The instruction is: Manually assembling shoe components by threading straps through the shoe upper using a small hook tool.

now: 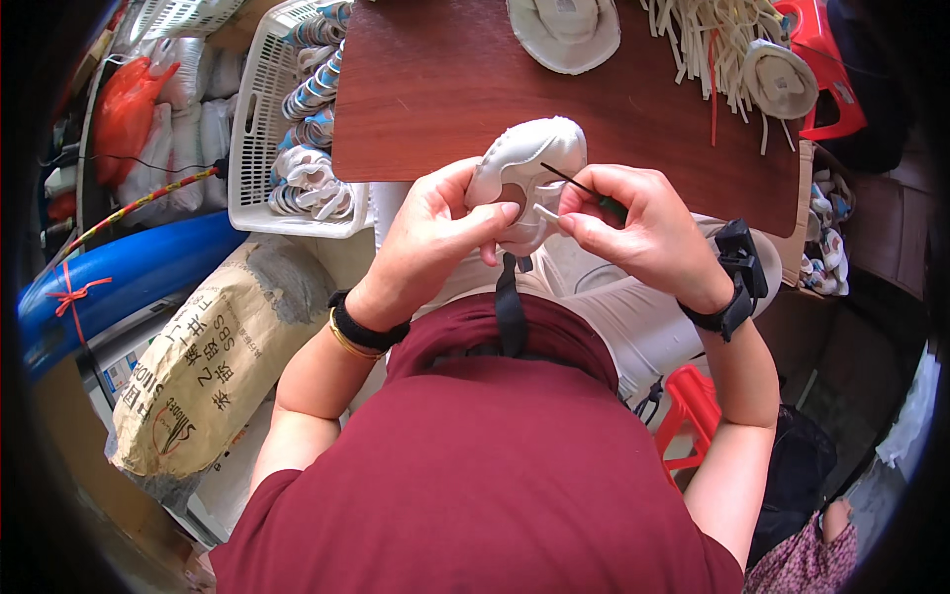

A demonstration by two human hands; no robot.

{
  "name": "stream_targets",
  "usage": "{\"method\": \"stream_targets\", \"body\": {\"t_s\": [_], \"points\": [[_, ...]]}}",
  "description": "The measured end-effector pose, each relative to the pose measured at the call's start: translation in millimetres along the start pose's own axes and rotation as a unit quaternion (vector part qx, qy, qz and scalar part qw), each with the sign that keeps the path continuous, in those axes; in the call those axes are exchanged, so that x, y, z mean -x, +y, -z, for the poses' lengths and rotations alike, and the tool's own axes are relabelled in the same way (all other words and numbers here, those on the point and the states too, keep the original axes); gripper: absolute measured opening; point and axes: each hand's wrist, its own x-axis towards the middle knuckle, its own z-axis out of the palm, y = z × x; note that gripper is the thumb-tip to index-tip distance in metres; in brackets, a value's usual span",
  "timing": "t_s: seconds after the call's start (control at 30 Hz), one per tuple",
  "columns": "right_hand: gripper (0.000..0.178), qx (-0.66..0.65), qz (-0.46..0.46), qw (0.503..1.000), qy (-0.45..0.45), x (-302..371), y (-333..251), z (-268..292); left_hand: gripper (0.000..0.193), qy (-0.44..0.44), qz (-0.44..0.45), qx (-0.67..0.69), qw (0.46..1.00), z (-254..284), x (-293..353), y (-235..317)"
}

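A small white shoe upper (539,144) is held up just past my lap, by the near edge of the table. My left hand (435,218) grips it from the left side, thumb bent in at its opening. On the other side, my right hand (648,223) is closed around a thin dark awl-like tool (567,178), whose handle shows a bit of green. The tool's shaft points left across the upper. Near my right thumb a narrow white strap (546,213) sticks out beside the upper; whether the fingers pinch it I cannot tell.
Ahead is a reddish-brown table (426,89) with another white shoe piece (566,35), a bundle of cream strips (717,40) and a further white shoe piece (780,81). A white basket (252,148) of shoe parts stands left, near a printed sack (198,366). Red stools (688,416) are at right.
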Motion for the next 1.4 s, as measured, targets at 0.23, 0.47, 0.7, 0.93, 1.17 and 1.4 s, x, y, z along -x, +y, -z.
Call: {"method": "stream_targets", "body": {"t_s": [0.23, 0.47, 0.7, 0.93, 1.17, 1.4], "points": [[0.017, 0.019, -0.023, 0.999, -0.010, -1, 0, -3, 0.040, -0.005, 0.012, -0.023, 1.000, -1, -1, -1], [0.015, 0.066, -0.009, 0.998, 0.004, 0, -3, -7, 0.041, 0.003, 0.011, -0.047, 0.999, -2, -1, -1], [0.015, 0.091, -0.008, 0.996, 0.012, 1, -3, -8, 0.043, 0.015, 0.012, -0.060, 0.998, -4, 0, -3], [0.015, 0.093, -0.002, 0.996, 0.012, 1, 0, -8, 0.039, 0.027, 0.012, -0.061, 0.998, -7, 1, -3], [0.010, 0.099, 0.138, 0.976, 0.137, 16, -6, -18, 0.032, 0.087, 0.004, -0.051, 0.995, -14, 1, -3], [0.013, 0.173, 0.138, 0.964, 0.150, 31, -2, -35, 0.030, 0.104, -0.050, -0.059, 0.992, -21, 6, -1]]}}
